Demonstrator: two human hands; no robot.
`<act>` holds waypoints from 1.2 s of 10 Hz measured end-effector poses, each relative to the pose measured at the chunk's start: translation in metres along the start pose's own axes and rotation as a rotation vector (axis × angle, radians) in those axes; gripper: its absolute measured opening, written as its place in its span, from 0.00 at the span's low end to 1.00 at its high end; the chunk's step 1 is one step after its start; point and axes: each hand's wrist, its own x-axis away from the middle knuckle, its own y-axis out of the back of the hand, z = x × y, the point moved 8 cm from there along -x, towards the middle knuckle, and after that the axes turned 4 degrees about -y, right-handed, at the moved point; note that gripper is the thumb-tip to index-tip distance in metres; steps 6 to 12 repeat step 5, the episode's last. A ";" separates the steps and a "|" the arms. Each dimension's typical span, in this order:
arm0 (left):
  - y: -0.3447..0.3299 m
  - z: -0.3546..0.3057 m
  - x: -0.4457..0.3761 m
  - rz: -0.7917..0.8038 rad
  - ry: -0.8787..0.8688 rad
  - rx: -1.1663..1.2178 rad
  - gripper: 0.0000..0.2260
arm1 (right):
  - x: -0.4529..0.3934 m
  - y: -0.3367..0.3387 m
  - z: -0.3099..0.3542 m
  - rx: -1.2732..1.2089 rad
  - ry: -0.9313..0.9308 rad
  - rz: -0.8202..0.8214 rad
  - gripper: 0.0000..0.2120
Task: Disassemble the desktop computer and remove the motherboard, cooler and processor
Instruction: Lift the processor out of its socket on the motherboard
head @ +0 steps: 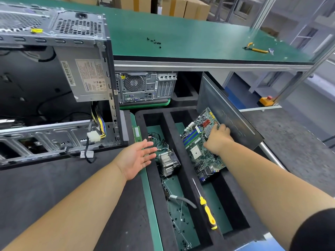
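Head view, one motherboard (201, 145) gripped by right hand (217, 137), left hand (136, 156) spread, one cooler (168, 163), one screwdriver (205, 205)

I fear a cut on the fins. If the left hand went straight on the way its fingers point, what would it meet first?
Probably the loose wires above the cooler, not its fins; the left hand hovers open, depth unclear.

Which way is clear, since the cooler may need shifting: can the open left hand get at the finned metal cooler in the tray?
Probably yes. The left hand hovers open beside the finned metal cooler, with only thin loose wires nearby.
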 end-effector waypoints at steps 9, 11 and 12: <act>0.001 0.001 0.019 -0.017 -0.029 -0.006 0.17 | 0.024 -0.011 0.015 -0.047 0.156 -0.043 0.37; 0.001 0.001 0.019 -0.017 -0.029 -0.006 0.17 | 0.024 -0.011 0.015 -0.047 0.156 -0.043 0.37; 0.001 0.001 0.019 -0.017 -0.029 -0.006 0.17 | 0.024 -0.011 0.015 -0.047 0.156 -0.043 0.37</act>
